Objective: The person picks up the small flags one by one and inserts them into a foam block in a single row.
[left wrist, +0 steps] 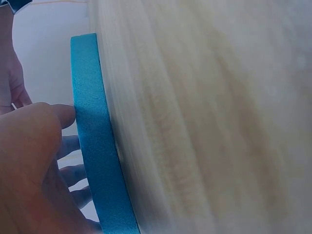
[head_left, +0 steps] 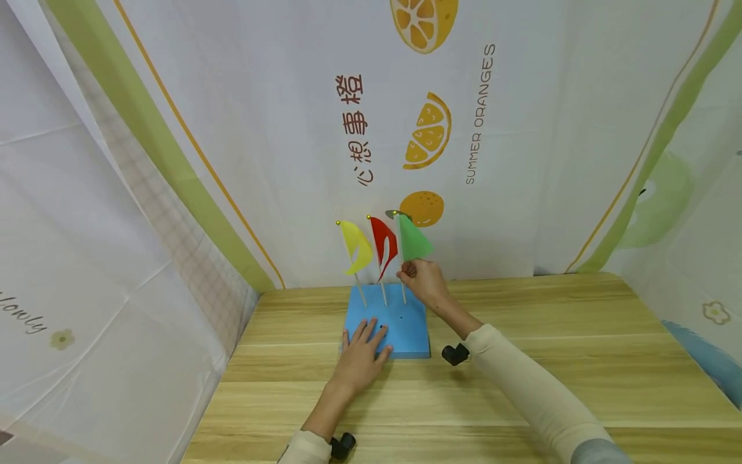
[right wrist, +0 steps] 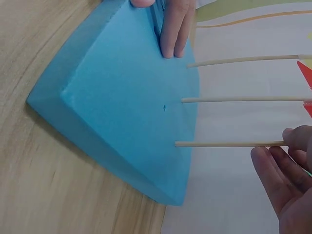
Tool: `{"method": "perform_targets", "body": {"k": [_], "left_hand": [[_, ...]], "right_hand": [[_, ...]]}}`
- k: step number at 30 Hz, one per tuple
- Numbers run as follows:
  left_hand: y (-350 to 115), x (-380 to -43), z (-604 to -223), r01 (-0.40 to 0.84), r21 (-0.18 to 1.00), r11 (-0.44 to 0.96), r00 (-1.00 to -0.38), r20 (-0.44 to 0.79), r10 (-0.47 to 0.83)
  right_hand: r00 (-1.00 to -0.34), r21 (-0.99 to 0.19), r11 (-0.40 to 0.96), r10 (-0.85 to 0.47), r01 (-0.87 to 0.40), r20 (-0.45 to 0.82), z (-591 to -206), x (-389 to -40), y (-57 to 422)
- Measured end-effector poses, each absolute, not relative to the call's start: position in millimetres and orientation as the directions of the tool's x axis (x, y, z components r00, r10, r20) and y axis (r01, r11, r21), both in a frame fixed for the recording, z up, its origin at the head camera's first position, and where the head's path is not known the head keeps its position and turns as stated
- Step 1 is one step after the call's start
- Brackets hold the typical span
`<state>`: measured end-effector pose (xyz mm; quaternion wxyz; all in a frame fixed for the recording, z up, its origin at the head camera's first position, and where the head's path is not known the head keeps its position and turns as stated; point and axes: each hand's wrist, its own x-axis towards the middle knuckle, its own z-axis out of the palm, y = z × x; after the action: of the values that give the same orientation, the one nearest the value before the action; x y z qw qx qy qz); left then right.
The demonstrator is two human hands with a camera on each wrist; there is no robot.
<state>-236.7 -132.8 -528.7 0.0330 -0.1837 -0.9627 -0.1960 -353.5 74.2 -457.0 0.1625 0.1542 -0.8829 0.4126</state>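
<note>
A blue foam block (head_left: 408, 335) lies on the table, with three small flags on wooden sticks standing in a row along its far part. The yellow flag (head_left: 350, 233) is at left, the red flag (head_left: 380, 233) in the middle, the green flag (head_left: 413, 240) at right. My right hand (head_left: 428, 283) pinches the green flag's stick (right wrist: 224, 144) between thumb and fingers, just below the cloth; the stick's lower end meets the foam. Fingers spread, my left hand (head_left: 356, 361) rests on the block's near left part. A small hole (right wrist: 165, 107) shows in the foam nearer than the sticks.
The block sits near the back of a wood-grain table (head_left: 278, 393). Behind it hangs a white curtain (head_left: 278, 161) printed with oranges and lettering. Black camera mounts (head_left: 455, 354) are worn on both wrists.
</note>
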Motion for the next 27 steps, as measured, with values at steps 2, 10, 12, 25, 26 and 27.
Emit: {"method": "perform_targets", "body": {"k": [2, 10, 12, 25, 26, 27], "left_hand": [[-132.9, -236.7, -528.9, 0.366, 0.366, 0.856, -0.931, 0.134, 0.34], [-133.3, -236.7, -529.5, 0.363, 0.366, 0.857, -0.932, 0.13, 0.339], [-133.7, -237.1, -529.4, 0.363, 0.364, 0.857, -0.932, 0.129, 0.34], [-135.0, -240.5, -526.6, 0.365, 0.345, 0.865, -0.931, 0.108, 0.35], [-135.1, -240.9, -525.7, 0.365, 0.336, 0.868, -0.93, 0.104, 0.351], [-135.3, -241.5, -524.6, 0.366, 0.329, 0.871, -0.93, 0.102, 0.353]], "right_hand": [[-0.902, -0.681, 0.611, -0.139, -0.403, 0.41, -457.2, -353.2, 74.1], [-0.905, -0.687, 0.61, -0.126, -0.394, 0.407, -457.8, -353.9, 73.2], [-0.905, -0.689, 0.609, -0.125, -0.393, 0.406, -458.2, -354.0, 73.3], [-0.902, -0.708, 0.577, -0.133, -0.407, 0.41, -454.9, -347.8, 96.8], [-0.898, -0.704, 0.576, -0.136, -0.415, 0.418, -454.2, -345.9, 101.2], [-0.895, -0.701, 0.575, -0.139, -0.421, 0.423, -453.6, -344.1, 105.7]]}}
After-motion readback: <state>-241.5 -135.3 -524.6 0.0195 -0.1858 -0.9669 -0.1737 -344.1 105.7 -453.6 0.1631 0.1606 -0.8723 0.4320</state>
